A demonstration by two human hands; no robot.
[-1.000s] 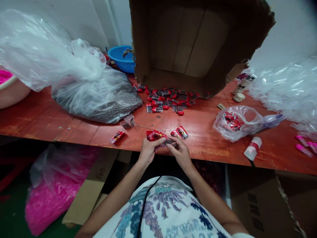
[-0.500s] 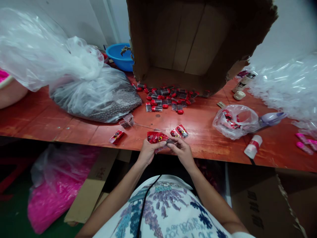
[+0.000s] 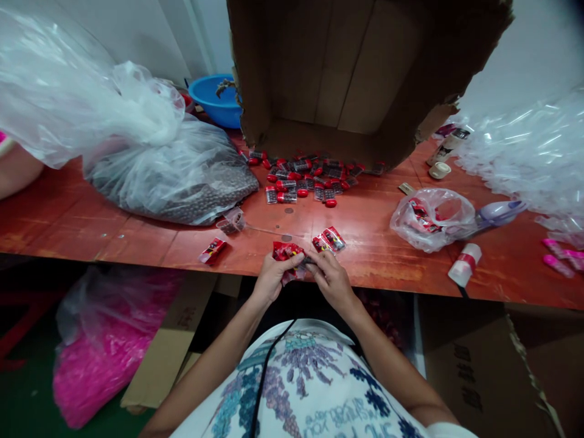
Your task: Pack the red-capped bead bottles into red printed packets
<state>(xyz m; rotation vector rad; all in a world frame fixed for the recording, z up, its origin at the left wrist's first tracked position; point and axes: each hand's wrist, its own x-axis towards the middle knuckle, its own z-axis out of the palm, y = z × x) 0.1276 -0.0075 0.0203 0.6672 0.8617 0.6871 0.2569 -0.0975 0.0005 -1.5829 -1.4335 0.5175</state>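
Over the table's front edge, my left hand [image 3: 270, 277] is closed around a stack of red printed plastic packets [image 3: 283, 249], thumb on top. My right hand [image 3: 332, 277] meets it from the right, its fingers pinched at the packets' right end. A small dark object [image 3: 309, 260] shows between the fingertips there; what it is I cannot make out. Just behind my right hand lie flat red packets [image 3: 329, 239]. To the left lie another red packet [image 3: 213, 250] and a small clear scoop [image 3: 232, 221] with dark pellets in it.
Small clear bottles with red caps [image 3: 286, 184] are heaped before a large open cardboard box [image 3: 347, 67]. A clear sack of dark pellets [image 3: 177, 176] sits at left, near a blue basin [image 3: 216, 100]. At right are a bag of red packets [image 3: 429, 222], purple-handled scissors [image 3: 502, 210] and a white roll [image 3: 465, 265].
My right-hand fingers have curled in and shifted slightly left over the packets' end, covering more of the dark object. The packets have turned slightly in my left hand.
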